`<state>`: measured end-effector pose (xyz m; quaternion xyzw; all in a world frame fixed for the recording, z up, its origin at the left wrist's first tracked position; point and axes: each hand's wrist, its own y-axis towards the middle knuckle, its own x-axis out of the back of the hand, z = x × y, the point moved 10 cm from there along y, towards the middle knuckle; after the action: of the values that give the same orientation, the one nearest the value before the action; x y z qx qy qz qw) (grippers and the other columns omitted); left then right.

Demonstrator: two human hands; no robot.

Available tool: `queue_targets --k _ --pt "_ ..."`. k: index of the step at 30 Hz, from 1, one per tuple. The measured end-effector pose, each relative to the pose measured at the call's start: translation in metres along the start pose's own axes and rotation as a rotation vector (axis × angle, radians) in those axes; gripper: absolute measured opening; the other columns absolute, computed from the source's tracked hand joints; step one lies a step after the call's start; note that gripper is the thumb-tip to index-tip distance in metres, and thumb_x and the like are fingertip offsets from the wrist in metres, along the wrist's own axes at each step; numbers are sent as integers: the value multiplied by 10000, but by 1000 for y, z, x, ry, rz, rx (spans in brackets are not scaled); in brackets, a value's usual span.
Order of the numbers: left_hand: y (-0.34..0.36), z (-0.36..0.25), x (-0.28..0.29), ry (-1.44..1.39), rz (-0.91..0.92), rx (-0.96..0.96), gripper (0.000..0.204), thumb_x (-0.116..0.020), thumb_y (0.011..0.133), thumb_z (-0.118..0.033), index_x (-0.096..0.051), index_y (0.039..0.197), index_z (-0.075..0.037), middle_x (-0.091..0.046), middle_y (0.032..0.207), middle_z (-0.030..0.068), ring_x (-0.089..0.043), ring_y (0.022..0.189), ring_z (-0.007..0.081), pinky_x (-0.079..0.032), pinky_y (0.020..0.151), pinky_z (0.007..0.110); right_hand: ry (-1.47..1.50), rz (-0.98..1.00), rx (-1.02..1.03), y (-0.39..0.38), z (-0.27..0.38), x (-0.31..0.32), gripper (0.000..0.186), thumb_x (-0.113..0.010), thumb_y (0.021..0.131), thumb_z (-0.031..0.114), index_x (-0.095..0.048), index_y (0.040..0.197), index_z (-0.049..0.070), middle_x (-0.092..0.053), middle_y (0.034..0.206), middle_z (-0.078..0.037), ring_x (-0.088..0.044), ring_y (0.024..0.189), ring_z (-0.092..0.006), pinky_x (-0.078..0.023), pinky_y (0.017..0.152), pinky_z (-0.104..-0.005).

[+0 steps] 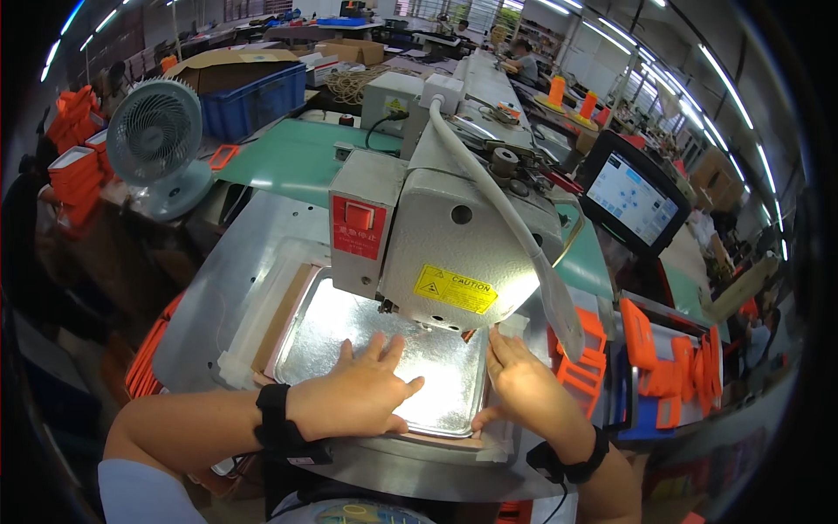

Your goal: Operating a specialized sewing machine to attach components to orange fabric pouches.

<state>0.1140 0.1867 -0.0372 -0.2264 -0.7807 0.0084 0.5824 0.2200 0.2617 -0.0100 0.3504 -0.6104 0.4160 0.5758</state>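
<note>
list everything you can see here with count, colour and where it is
sewing machine: one, grey, centre of the metal table
metal plate: one, silver, lit, under the machine head
fan: one, pale grey, far left
touchscreen: one, black frame, right of the machine
orange parts: many, stacked at right
blue crate: one, behind the fan
green mat: one, behind the machine
left hand: flat on the plate, black wristband
right hand: at the plate's right edge, black wristband

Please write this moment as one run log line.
left hand: flat on metal plate | right hand: at plate edge | sewing machine: above
</note>
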Motion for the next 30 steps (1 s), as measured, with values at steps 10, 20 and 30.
queue_targets --k 10,20,30 --pt "-14 14 8 -13 27 11 654 -678 873 -447 -513 1412 -116 -239 1480 406 -247 1384 591 -293 1035 723 -16 -43 41 12 12 1 1086 -822 550 556 -499 1236 -221 -515 1300 -361 -498 1271 -453 -368 1135 -454" --pt "-32 36 15 17 36 20 639 -685 861 -450 -536 1403 -147 -251 1483 400 -263 1385 581 -285 1059 698 69 -196 79 28 31 10 935 -850 527 491 -594 1103 -200 -597 1066 -260 -569 1105 -398 -450 1021 -412" --pt "-19 54 23 75 -21 25 644 -701 840 -451 -543 1394 -163 -328 1455 370 -318 1370 546 -326 1027 697 166 95 1 51 12 -12 975 -783 608 614 -563 1146 -168 -639 833 -256 -660 878 -358 -533 810 -426"
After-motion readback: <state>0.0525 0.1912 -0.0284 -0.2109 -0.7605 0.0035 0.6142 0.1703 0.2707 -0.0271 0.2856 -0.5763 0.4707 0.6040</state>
